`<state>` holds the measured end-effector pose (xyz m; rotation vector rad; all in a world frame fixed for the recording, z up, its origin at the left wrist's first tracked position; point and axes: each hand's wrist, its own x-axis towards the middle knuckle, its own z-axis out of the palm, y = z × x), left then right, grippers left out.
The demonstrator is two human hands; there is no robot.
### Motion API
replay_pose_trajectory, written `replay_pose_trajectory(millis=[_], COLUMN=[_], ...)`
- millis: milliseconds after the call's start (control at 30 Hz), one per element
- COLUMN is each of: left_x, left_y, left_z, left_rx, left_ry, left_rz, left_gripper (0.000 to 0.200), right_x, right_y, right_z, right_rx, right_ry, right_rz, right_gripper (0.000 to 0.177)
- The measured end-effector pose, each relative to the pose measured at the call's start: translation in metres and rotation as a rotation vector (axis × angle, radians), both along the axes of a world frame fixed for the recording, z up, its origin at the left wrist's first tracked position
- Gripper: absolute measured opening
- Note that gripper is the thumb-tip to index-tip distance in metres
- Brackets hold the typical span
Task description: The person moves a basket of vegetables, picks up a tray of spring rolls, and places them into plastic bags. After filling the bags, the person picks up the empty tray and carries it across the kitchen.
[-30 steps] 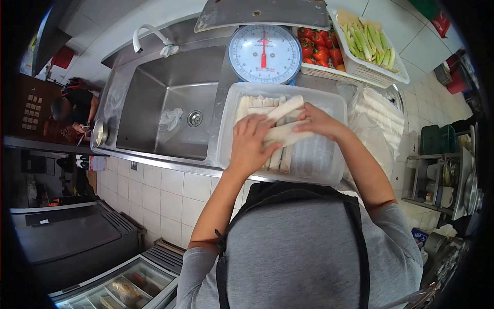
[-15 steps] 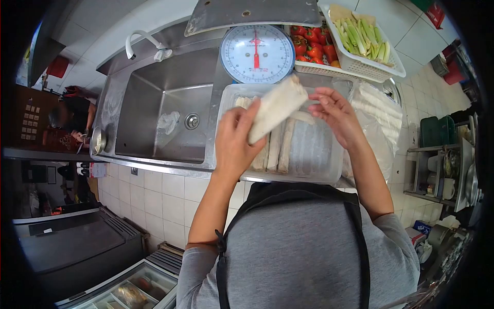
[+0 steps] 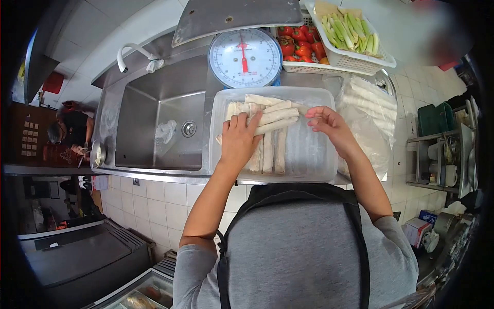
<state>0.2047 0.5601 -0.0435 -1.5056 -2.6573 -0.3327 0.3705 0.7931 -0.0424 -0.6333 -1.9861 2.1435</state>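
Note:
A translucent plastic tub (image 3: 309, 170) holds several pale, rolled sticks (image 3: 267, 152) lined up at its left and middle. Across them lie more of these pale rolls (image 3: 278, 116), slanting over the row. My left hand (image 3: 241, 140) rests on the left ends of the crosswise rolls, its fingers wrapped round them. At the tub's right side my right hand (image 3: 330, 127) hovers near the rolls' right ends, fingers curled and apart, with nothing visible in it. Right of the tub is a clear plastic bag (image 3: 368, 110) with more pale rolls.
Behind the tub stands a dial scale (image 3: 245, 57). Baskets of red tomatoes (image 3: 303, 44) and cut green stalks (image 3: 352, 33) are at the back right. Left is a steel sink (image 3: 159, 131) with a white faucet (image 3: 136, 51). Another person (image 3: 74, 129) is at far left.
My left hand has lowered the pale rolls from above the tub onto the row inside. My right hand stays near the tub's right side. The view has shifted slightly.

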Motion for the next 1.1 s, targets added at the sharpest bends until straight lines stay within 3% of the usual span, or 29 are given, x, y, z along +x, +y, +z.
replay_pose_trajectory(millis=[133,233,300,333,433,567,667,700,933,1067,1100], left_x=[-0.005,-0.013,-0.013,-0.014,-0.012,-0.006,-0.002,0.002,0.050,0.118,0.133], left_y=[0.010,0.024,0.027,0.028,0.028,0.035,0.040,0.045,0.113,0.187,0.208], left_z=[0.001,-0.014,-0.010,-0.006,0.009,0.051,0.069,0.079,0.097,0.080,0.053], left_rx=[-0.106,-0.089,-0.083,-0.078,-0.158,-0.224,-0.182,-0.198,-0.434,-0.574,-0.381], left_ry=[-0.052,-0.079,-0.083,-0.085,-0.160,-0.369,-0.579,-0.634,-0.582,-0.305,-0.261], left_rz=[0.087,0.050,0.030,0.015,0.032,-0.040,-0.164,-0.205,-0.630,-0.766,-0.925], left_gripper=[0.072,0.068,0.063,0.060,0.060,0.061,0.063,0.062,0.054,0.049,0.046], right_x=[0.009,0.023,0.036,0.041,0.052,0.071,0.088,0.093,0.113,0.102,0.101], right_y=[-0.018,-0.040,-0.042,-0.041,-0.019,0.010,0.009,0.006,-0.015,-0.025,-0.024], right_z=[0.007,0.042,0.075,0.084,0.080,0.075,0.094,0.105,0.128,0.134,0.129], right_rx=[0.295,0.683,1.190,1.445,1.652,1.557,1.522,1.347,1.064,1.017,1.074], right_ry=[0.026,0.189,0.183,0.168,-0.187,-0.511,-0.750,-0.801,-0.364,-0.259,-0.240], right_rz=[0.027,0.026,-0.138,-0.224,-0.366,-0.283,-0.236,-0.231,-0.163,-0.135,-0.139], right_gripper=[0.029,0.028,0.027,0.026,0.021,0.016,0.022,0.032,0.058,0.065,0.067])
